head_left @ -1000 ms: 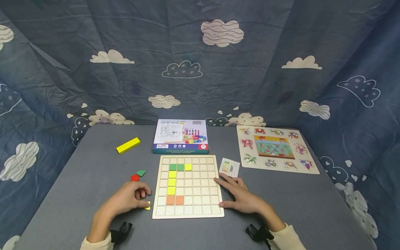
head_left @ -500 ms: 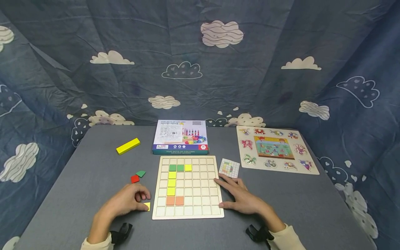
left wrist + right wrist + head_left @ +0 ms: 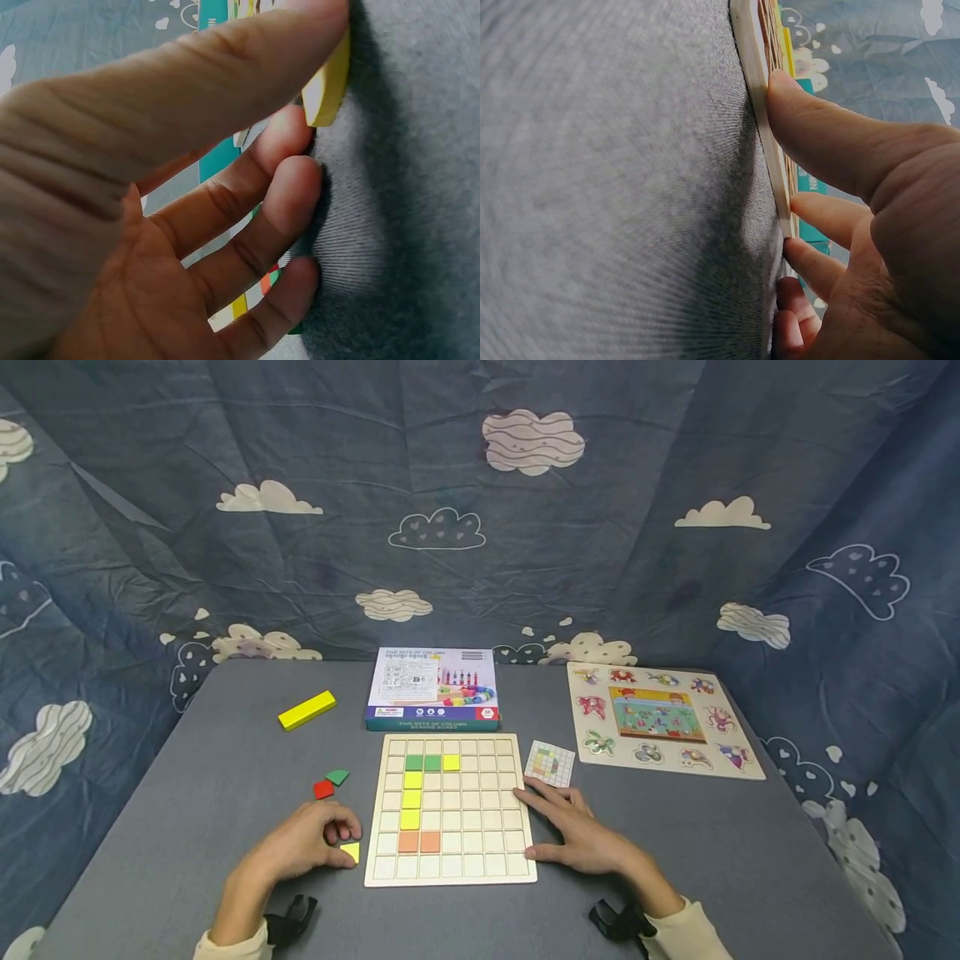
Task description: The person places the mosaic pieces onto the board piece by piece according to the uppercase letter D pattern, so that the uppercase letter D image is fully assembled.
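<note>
A small yellow tile (image 3: 351, 852) lies low by the left edge of the wooden grid board (image 3: 480, 873). My left hand (image 3: 303, 839) pinches it with the thumb; the index finger is mostly hidden behind the thumb in the left wrist view, where the tile (image 3: 327, 90) shows a thick edge. The other fingers are bent near the cloth. My right hand (image 3: 585, 835) rests at the board's right edge, thumb and fingertips touching its rim (image 3: 761, 105). On the board sit green squares (image 3: 423, 763), yellow squares (image 3: 412, 799) and two orange squares (image 3: 418, 842).
Red (image 3: 323, 789) and green (image 3: 337, 777) pieces lie beyond my left hand. A yellow bar (image 3: 307, 711) is farther back. A boxed toy (image 3: 432, 689) stands behind the board. A pattern card (image 3: 551, 764) and a sea-animal puzzle (image 3: 667, 718) lie to the right.
The yellow tile has turned slightly at my left fingertips, and more of it shows. My right hand and the board have stayed in place.
</note>
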Demonstrator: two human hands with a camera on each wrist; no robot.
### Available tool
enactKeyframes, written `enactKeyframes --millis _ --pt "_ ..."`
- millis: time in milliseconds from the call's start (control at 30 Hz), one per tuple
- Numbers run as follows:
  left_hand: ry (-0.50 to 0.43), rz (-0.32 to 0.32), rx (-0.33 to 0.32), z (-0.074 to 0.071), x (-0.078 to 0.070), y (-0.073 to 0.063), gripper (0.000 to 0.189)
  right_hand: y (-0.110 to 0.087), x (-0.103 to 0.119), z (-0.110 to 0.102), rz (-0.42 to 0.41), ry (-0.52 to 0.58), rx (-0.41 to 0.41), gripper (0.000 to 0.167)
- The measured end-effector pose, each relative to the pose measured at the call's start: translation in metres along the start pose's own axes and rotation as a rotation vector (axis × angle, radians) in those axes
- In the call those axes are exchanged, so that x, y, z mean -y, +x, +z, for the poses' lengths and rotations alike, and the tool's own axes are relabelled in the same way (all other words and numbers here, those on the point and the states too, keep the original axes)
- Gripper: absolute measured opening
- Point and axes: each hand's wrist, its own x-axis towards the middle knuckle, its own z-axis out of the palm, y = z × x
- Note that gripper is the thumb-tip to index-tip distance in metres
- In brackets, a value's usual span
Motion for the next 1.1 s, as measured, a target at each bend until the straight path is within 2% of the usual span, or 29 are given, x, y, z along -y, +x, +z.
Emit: enactKeyframes --millis 333,567,700,900,1100 --pt "0.032 0.025 -0.017 0.001 0.002 0.001 0.027 0.0 0.0 0.002 -0.004 0.005 -0.002 0.078" --pt "0.009 -0.019 -0.031 0.001 0.001 0.001 0.031 0.0 0.0 0.002 -0.013 -0.001 -0.005 0.077" --pt "0.004 -0.026 -0.062 0.001 0.001 0.001 0.025 0.0 0.0 0.002 -0.013 -0.004 -0.001 0.078" --pt "0.056 -0.027 -0.139 0.001 -0.003 0.004 0.015 0.0 -0.001 0.001 -0.001 -0.01 0.007 0.079" --pt "0.102 0.0 -0.163 -0.001 -0.012 0.014 0.019 0.001 0.0 0.0 0.003 -0.013 0.002 0.079"
